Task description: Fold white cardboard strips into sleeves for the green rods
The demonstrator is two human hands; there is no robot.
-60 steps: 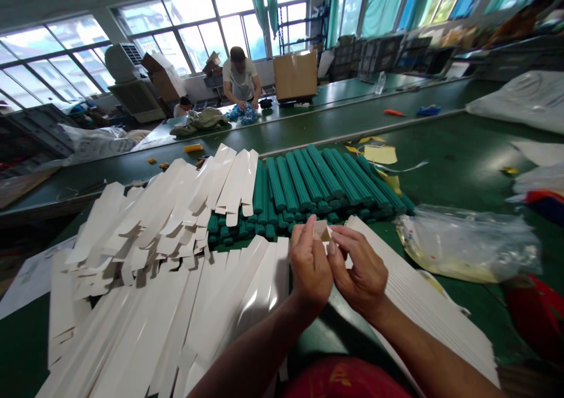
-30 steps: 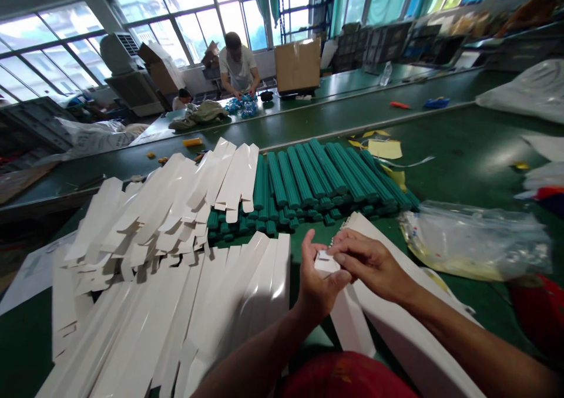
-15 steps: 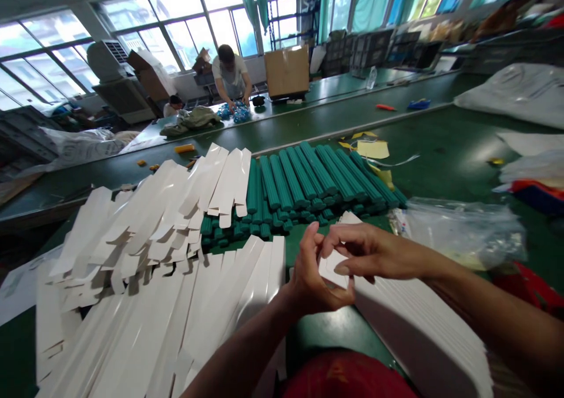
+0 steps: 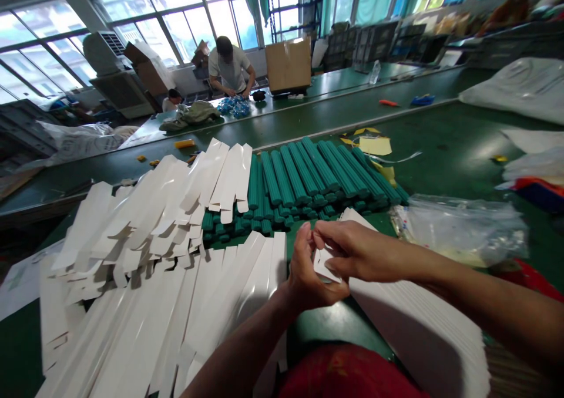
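My left hand (image 4: 308, 275) and my right hand (image 4: 352, 248) meet over the near middle of the green table (image 4: 449, 151). Both pinch the end flap of a long white carton (image 4: 324, 266) that runs down toward me. Under my right forearm lies a thick stack of flat white carton blanks (image 4: 418, 327). Just beyond my hands sits a row of teal ribbed rods (image 4: 317, 178), piled in layers.
Folded white cartons (image 4: 176, 204) fan out at the left, with more (image 4: 198, 310) in front. A clear plastic bag (image 4: 458, 228) lies at the right. Yellow paper scraps (image 4: 374, 145) sit behind the rods. A person (image 4: 229, 66) works at the far table beside a cardboard box (image 4: 288, 63).
My hands dropped from holding the carton end up to working it lower, near the blank stack. My right hand has turned over the flap, and the view shifted slightly.
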